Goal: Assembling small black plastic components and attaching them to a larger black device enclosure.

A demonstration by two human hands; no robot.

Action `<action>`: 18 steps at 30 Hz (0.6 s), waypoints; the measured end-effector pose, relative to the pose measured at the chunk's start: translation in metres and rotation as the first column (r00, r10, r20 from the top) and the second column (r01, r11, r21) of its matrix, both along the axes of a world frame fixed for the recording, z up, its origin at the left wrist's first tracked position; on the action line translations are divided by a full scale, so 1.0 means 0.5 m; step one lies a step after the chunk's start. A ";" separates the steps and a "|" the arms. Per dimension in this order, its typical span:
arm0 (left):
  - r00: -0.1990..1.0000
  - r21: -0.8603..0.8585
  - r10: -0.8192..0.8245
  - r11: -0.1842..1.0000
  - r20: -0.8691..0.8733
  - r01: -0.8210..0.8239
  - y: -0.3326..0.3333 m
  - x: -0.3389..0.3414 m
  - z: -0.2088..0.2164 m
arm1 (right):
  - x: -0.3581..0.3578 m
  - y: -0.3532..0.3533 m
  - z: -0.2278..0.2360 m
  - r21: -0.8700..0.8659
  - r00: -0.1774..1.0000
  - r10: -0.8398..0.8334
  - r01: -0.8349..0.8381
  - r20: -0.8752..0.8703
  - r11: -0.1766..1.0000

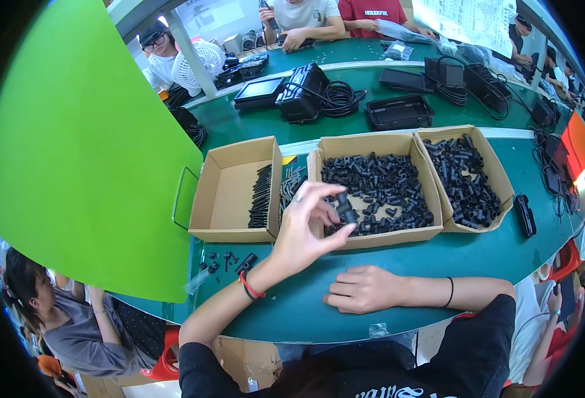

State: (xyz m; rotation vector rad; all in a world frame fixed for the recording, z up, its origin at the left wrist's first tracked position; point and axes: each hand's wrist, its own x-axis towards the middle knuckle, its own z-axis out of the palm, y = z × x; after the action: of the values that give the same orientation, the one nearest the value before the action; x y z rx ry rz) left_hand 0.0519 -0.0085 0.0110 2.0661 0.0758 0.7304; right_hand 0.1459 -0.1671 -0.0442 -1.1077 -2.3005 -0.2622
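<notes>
My left hand (303, 229) is raised above the green table (438, 255) and pinches a small black plastic part (345, 209) between thumb and fingertips, just over the front wall of the middle cardboard box (372, 144). That box holds several similar black parts. My right hand (364, 289) lies flat on the table below, palm down, fingers loosely curled and holding nothing. A red band is on my left wrist and a black band on my right wrist.
A left cardboard box (229, 192) holds a row of black pieces along its right wall. A right box (484, 152) is full of black parts. Loose small black parts (229, 262) lie by the left box. A large green panel (80, 152) stands left. Other people sit around.
</notes>
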 end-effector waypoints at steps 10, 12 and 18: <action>0.998 -0.078 -0.010 0.997 -0.065 0.004 0.005 0.084 -0.029 | 0.356 0.116 0.211 0.106 0.726 -0.638 0.677 -0.256 0.728; 0.998 -0.078 0.002 0.997 -0.061 -0.007 0.005 0.079 -0.032 | 0.478 0.179 0.204 -0.077 0.640 -0.762 0.768 0.094 0.636; 0.999 -0.059 0.022 0.998 -0.026 -0.023 0.008 0.074 -0.035 | 0.582 0.300 0.127 -0.200 0.447 -0.671 0.888 0.592 0.415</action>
State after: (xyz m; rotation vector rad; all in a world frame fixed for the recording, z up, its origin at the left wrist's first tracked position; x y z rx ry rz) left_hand 0.0891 -0.0043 -0.0064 2.0214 0.1334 0.7079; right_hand 0.4371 -0.0169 0.0194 -2.6929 -1.9772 -0.3025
